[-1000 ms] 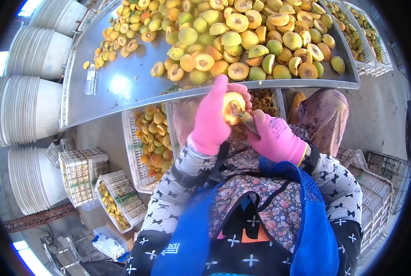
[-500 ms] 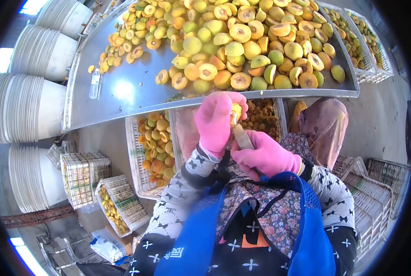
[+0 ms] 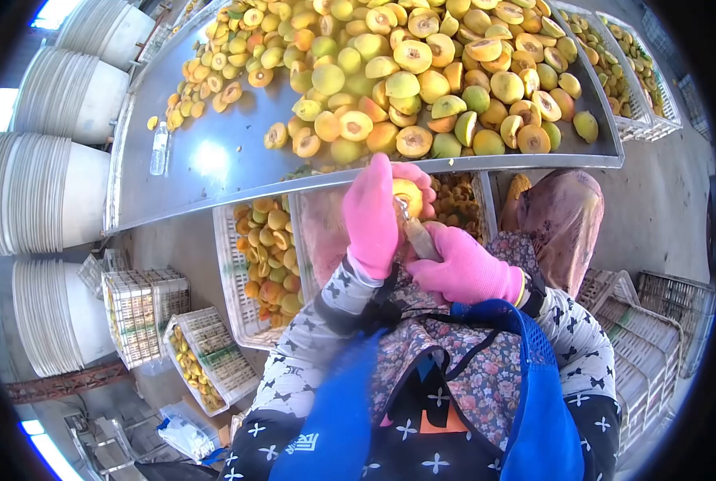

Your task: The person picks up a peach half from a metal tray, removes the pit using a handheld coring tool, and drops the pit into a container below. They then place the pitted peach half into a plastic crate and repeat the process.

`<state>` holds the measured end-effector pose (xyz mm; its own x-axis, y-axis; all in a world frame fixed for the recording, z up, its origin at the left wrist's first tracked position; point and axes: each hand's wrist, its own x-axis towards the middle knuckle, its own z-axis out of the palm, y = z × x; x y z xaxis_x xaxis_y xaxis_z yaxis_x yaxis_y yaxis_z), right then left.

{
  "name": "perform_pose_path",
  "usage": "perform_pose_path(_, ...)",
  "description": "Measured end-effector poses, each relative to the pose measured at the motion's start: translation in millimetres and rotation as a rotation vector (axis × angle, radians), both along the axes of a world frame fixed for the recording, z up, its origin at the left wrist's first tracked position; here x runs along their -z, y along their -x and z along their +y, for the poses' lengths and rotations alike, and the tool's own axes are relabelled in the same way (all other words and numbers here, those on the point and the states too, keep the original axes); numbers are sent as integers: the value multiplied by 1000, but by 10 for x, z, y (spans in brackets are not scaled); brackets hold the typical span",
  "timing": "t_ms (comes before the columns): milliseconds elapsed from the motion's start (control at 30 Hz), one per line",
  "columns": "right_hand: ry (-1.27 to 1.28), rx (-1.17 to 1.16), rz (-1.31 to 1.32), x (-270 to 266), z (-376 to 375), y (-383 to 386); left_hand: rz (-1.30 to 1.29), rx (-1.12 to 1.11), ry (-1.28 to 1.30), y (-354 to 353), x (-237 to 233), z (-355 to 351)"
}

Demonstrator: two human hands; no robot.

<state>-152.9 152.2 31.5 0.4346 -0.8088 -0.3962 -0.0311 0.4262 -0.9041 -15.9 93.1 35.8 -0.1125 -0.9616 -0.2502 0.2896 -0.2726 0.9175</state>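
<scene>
My left hand (image 3: 372,215), in a pink glove, is closed around a halved yellow peach (image 3: 407,191) just off the near edge of the metal table. My right hand (image 3: 476,271), gloved in pink too, grips a pitting tool (image 3: 420,239) by its pale handle. The tool's looped metal end points up at the peach's face, with its tip right at the flesh. Beyond my hands, a heap of halved peaches (image 3: 414,143) covers much of the metal table (image 3: 250,156).
Below the table, a white crate (image 3: 226,252) holds peach halves, and a bin of dark scraps (image 3: 457,200) lies beyond my hands. A water bottle (image 3: 159,149) stands on the table. Stacked white tubs (image 3: 89,192) line the left; crates (image 3: 645,345) rise at right.
My left fingers have tilted, and more of the peach now shows between them. The tool's metal end is more visible. My right hand stays on the handle.
</scene>
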Motion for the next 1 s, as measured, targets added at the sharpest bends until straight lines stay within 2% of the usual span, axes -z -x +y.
perform_pose_path(100, -215, -105, -208, -25, -52, 103, 140, 64, -215, -33, -32, 7)
perform_pose_path(233, -276, -213, -362, 34, -87, 221, -170, 415, 273, -218, 117, -98)
perform_pose_path(333, -273, -199, -294, 29, -88, 224, -215, 462, 590, -229, 226, -148)
perform_pose_path(400, -262, -177, -233, 69, -61, 209, -214, 487, 670, -246, 306, -158)
perform_pose_path(433, -253, -149, -195, 78, -37, 192, -208, 501, 664, -256, 334, -160)
perform_pose_path(500, -137, -104, -79, 129, -17, 153, -88, 414, 333, -229, 348, -130)
perform_pose_path(567, 70, -69, 78, 214, -2, 118, 145, 200, -318, -103, 311, -38)
perform_pose_path(667, -292, -158, -179, 93, -74, 194, 272, 51, -424, -43, 249, 3)
perform_pose_path(733, -341, -228, -241, 117, -93, 249, 9, 274, 81, -124, 283, -21)
perform_pose_path(833, -382, -277, -213, 139, -87, 272, 16, 497, 138, -243, 229, -128)
perform_pose_path(867, -389, -286, -186, 169, -52, 258, 119, 540, -109, -292, 230, -158)
perform_pose_path(900, -107, -431, -229, 335, 40, 210, 225, 575, -357, -337, 244, -164)
perform_pose_path(933, -117, -440, -216, 269, 70, 165, 166, 536, -218, -367, 309, -148)
perform_pose_path(967, -126, -442, -201, 157, 69, 141, 157, 433, -195, -426, 316, -107)
perform_pose_path(1000, -452, -352, -285, 40, -29, 241, 147, 337, -156, -530, 274, -96)
